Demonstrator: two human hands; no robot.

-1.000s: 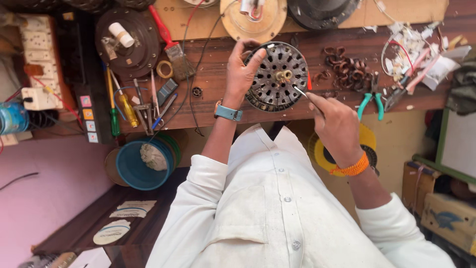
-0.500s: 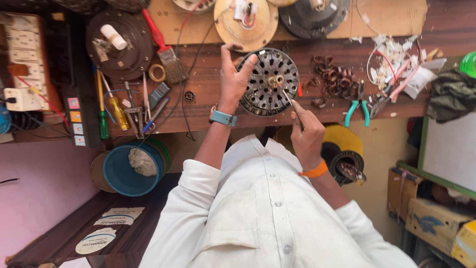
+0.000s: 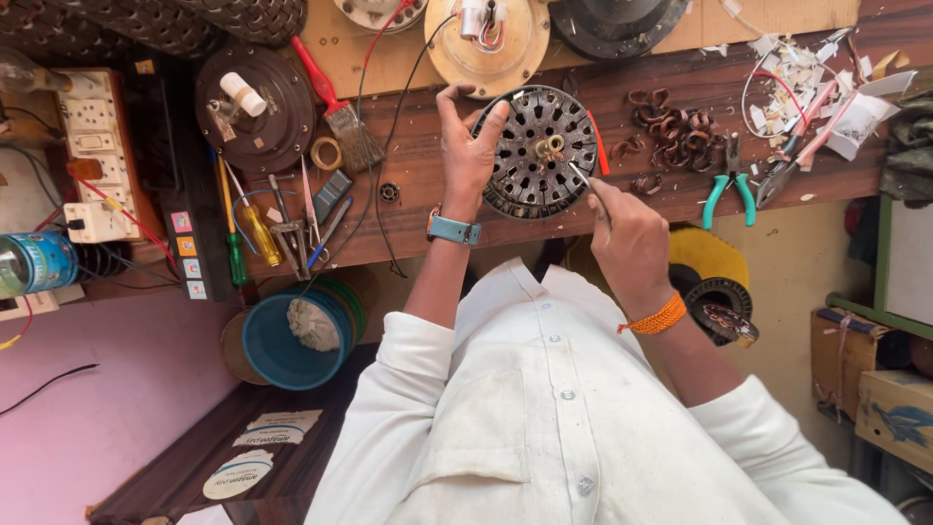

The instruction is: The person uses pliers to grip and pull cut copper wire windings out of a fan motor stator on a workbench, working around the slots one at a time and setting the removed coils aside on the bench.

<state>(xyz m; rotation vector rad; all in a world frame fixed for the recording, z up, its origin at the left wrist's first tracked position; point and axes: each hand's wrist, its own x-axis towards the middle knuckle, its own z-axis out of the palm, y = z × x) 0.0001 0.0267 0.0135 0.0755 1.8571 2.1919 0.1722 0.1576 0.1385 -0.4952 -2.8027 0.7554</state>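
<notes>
A round black fan motor core with many slots and a brass hub lies on the wooden bench. My left hand grips its left rim, thumb over the top; a blue watch is on that wrist. My right hand holds a thin metal tool whose tip touches the core near the hub. An orange thread band circles the right wrist.
Green-handled pliers, copper wire coils and paper scraps lie right. A red-handled brush, screwdrivers, a tape ring and a brown fan cover lie left. A blue bucket sits below the bench; cardboard boxes stand right.
The view has shifted slightly. My right hand has moved up towards the core, bringing the tool tip to the hub. My left hand keeps its hold on the rim.
</notes>
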